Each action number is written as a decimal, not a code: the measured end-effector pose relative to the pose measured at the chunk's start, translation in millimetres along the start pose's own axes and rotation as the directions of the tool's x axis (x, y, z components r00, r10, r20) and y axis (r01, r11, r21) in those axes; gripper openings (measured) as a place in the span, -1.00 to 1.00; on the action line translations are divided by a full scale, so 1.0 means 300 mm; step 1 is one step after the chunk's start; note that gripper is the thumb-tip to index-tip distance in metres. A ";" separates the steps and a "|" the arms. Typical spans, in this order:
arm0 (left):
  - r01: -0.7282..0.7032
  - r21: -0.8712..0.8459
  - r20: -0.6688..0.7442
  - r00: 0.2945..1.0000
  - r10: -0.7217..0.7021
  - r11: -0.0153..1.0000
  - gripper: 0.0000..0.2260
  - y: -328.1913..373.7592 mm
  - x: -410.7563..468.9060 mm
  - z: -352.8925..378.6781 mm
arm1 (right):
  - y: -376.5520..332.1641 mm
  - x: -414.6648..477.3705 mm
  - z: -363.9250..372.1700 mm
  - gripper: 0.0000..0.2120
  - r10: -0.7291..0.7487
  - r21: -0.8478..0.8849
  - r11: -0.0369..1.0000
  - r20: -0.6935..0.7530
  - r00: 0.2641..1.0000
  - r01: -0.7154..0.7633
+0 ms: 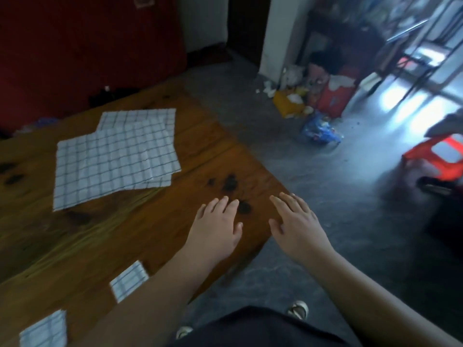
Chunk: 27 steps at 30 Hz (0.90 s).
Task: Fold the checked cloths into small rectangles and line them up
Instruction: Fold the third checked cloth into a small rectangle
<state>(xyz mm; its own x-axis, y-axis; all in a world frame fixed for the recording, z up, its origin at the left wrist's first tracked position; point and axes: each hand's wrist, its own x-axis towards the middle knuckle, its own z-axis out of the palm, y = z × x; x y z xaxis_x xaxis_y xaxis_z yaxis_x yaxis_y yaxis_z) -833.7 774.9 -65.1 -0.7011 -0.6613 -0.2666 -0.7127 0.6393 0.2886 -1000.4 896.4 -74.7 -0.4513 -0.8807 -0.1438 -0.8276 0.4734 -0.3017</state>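
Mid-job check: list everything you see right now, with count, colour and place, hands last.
Brown wooden table: one, brown, left half of view.
Unfolded blue-on-white checked cloths: at least two, overlapping, far left part of the table.
Small folded checked cloth rectangles: two, white with blue lines, near side of the table, apart; the second is closest.
Black stains: several, on the table just beyond the hands.
Red plastic stool: one, on the grey floor at right.
Litter pile: yellow, red and blue pieces, floor by the white pillar.
Pale shoes: two, bottom centre.
Left hand: open, over the table's right edge.
Right hand: open, beside it.
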 end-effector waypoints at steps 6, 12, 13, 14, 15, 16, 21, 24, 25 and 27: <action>-0.110 -0.005 -0.045 0.993 0.110 0.994 -0.43 0.480 0.245 -0.003 | 0.463 0.022 -0.244 -0.36 0.094 0.011 0.996 -0.082 0.992 -0.093; -0.240 0.004 -0.045 0.970 0.240 0.971 -0.42 0.951 0.472 0.006 | 0.863 0.028 -0.451 -0.33 0.241 0.047 0.970 -0.158 0.957 -0.237; -0.255 0.007 -0.041 0.966 0.255 0.967 -0.42 1.013 0.513 0.007 | 0.913 0.031 -0.482 -0.33 0.266 0.060 0.964 -0.171 0.949 -0.260; -0.268 0.012 -0.039 0.963 0.268 0.963 -0.41 1.069 0.556 0.009 | 0.960 0.037 -0.511 -0.33 0.288 0.077 0.957 -0.180 0.940 -0.279; -0.281 0.019 -0.037 0.959 0.282 0.959 -0.41 1.117 0.603 0.011 | 1.005 0.049 -0.538 -0.34 0.304 0.093 0.952 -0.186 0.934 -0.292; -0.295 0.026 -0.038 0.955 0.296 0.955 -0.41 1.160 0.651 0.012 | 1.048 0.065 -0.561 -0.34 0.318 0.107 0.947 -0.191 0.929 -0.303; -0.328 0.040 -0.006 0.945 0.328 0.944 -0.41 1.335 0.936 -0.006 | 1.265 0.225 -0.636 -0.36 0.405 0.175 0.911 -0.207 0.891 -0.373; -0.333 0.054 -0.010 0.943 0.334 0.941 -0.41 1.422 1.137 -0.021 | 1.379 0.374 -0.703 -0.36 0.407 0.161 0.911 -0.211 0.889 -0.379; -0.335 0.054 -0.005 0.942 0.336 0.941 -0.41 1.450 1.209 -0.030 | 1.415 0.436 -0.731 -0.36 0.404 0.151 0.913 -0.211 0.890 -0.378; -0.349 0.045 -0.006 0.937 0.350 0.936 -0.40 1.509 1.364 -0.062 | 1.482 0.579 -0.795 -0.36 0.398 0.131 0.917 -0.217 0.891 -0.378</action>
<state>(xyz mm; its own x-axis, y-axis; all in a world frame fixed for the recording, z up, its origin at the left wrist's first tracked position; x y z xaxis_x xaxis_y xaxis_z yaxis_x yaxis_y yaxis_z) -1442.8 786.5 -26.4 -0.9061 -0.3980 -0.1435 -0.4231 0.8470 0.3219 -1526.3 958.0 -9.0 -0.8042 -0.5927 -0.0438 -0.5444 0.7643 -0.3456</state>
